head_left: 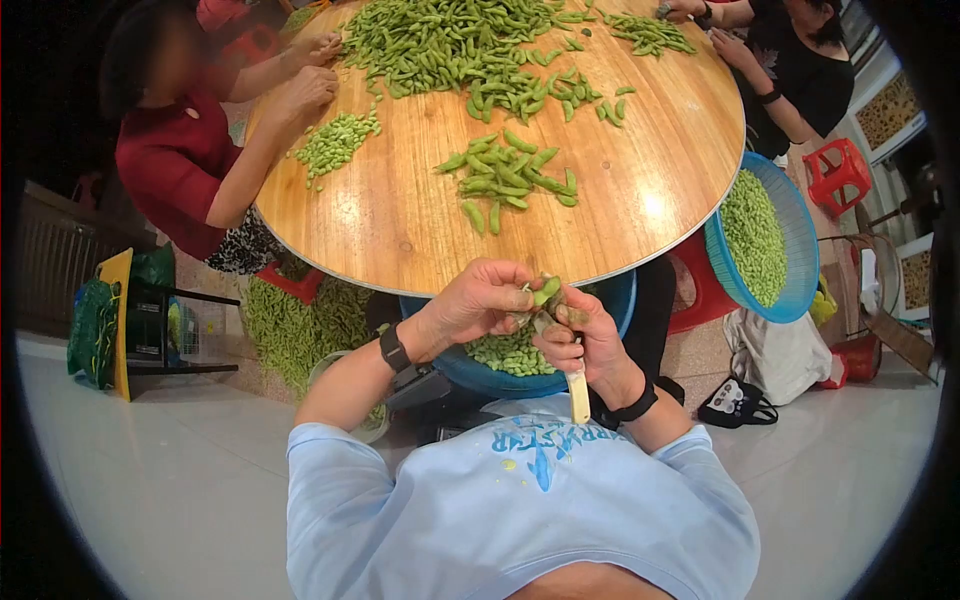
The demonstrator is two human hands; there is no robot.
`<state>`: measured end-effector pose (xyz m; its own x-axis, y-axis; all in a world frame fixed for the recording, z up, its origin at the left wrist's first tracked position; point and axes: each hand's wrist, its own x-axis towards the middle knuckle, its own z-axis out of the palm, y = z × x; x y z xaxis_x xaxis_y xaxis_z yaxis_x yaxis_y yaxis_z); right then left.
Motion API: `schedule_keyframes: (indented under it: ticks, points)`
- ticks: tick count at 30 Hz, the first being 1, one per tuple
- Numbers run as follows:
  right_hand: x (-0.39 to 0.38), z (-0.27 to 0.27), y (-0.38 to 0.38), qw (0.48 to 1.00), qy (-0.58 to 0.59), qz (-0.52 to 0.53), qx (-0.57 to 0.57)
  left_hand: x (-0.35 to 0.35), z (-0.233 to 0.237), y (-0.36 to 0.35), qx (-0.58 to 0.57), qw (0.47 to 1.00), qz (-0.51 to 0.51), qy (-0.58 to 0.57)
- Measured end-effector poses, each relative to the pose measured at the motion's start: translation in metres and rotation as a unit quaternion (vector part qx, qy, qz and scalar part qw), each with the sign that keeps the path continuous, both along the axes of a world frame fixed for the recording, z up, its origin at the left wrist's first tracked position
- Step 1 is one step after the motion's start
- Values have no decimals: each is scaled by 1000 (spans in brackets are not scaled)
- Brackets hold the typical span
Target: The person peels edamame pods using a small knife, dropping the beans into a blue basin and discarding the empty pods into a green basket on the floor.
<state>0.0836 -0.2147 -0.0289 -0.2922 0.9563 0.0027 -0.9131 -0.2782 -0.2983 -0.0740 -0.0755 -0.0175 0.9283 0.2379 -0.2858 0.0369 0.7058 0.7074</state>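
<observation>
Where the two hands meet just below the near edge of the table, a green pod (546,291) is pinched between them, held in the air above a blue basin (615,300) of shelled beans (508,352). The left hand (482,300) is curled narrow, its fingertips closed on the pod. The right hand (588,340) is also closed. It presses the pod from the other side and grips a pale tool (578,395) whose handle sticks down toward the person's light blue shirt (520,500). What kind of tool it is cannot be told. On the round wooden table (400,230), a small pile of pods (505,172) lies nearest the hands, with a far larger heap (450,40) beyond it. A mound of loose beans (336,140) lies to the left, near the hands of a co-worker in red (310,88). Another co-worker in black (800,80) sits at the far right. A blue basket (795,215) full of beans leans at the table's right edge, beside a red stool (838,175). More pods (290,330) lie on the floor under the table's left side.
</observation>
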Motion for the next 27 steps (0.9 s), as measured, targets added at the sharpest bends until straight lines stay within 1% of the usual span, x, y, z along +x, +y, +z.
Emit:
schedule_keyframes:
  ticks: [2, 3, 4, 5, 6, 7, 8, 10, 12, 13, 14, 15, 16, 17, 18, 19, 20, 21, 22, 23, 25, 27]
  points:
    - [0, 0, 2, 996, 23, -46, -75, 1, 4, -6, 15, 1000, 8, 18]
    - [-1, 0, 1, 996, 25, -46, -75, 3, 11, -10, 333, 940, 63, 28]
    - [-2, 0, 2, 994, 22, -58, -85, 5, 16, -12, 617, 778, 112, 33]
    - [-4, 0, 4, 993, 19, -68, -96, 5, 18, -11, 618, 777, 113, 33]
    - [-6, 5, 6, 992, 30, -68, -100, 4, 18, -12, 726, 676, 126, 8]
    - [-8, 2, 5, 992, 31, -68, -101, 4, 19, -14, 817, 560, 134, -19]
    - [-10, -1, 4, 991, 45, -65, -104, 1, 21, -15, 835, 539, 110, 7]
    - [-13, -2, 4, 991, 59, -61, -105, 0, 18, -19, 827, 547, 130, 3]
    - [-18, 7, 3, 988, -64, -107, -95, -1, 16, -23, 818, 556, 150, -1]
    - [-18, 6, 3, 988, -64, -107, -96, -2, 15, -26, 669, 724, 164, 34]
    - [-18, 4, 4, 985, -90, -122, -84, -2, 14, -28, 486, 854, 171, 67]
    - [-17, 3, 4, 981, -116, -137, -73, -1, 14, -28, 486, 854, 172, 67]
    - [-16, 3, 4, 981, -117, -136, -73, -1, 15, -28, 380, 904, 175, 85]
    - [-16, 4, 4, 971, -175, -153, -64, 0, 15, -29, 268, 942, 176, 103]
    - [-15, 3, 3, 956, -232, -169, -55, 1, 15, -32, 266, 942, 177, 104]
    - [-16, 2, 3, 957, -232, -166, -56, 3, 15, -35, 393, 895, 181, 106]
    - [-16, 0, 3, 904, -367, -211, -56, 3, 14, -39, 512, 833, 181, 106]
    - [-16, -3, 3, 831, -494, -252, -52, 1, 13, -42, 512, 833, 181, 106]
    - [-14, -12, 4, 726, -616, -304, -1, 1, 13, -45, 560, 805, 170, 101]
    - [-11, -16, 6, 726, -617, -305, -1, 1, 12, -46, 606, 774, 158, 96]
    - [-6, -23, 6, 627, -697, -330, 110, -3, -1, -46, 605, 776, 153, 95]
    - [-3, -26, 5, 622, -707, -312, 125, -6, -7, -46, 561, 811, 126, 104]
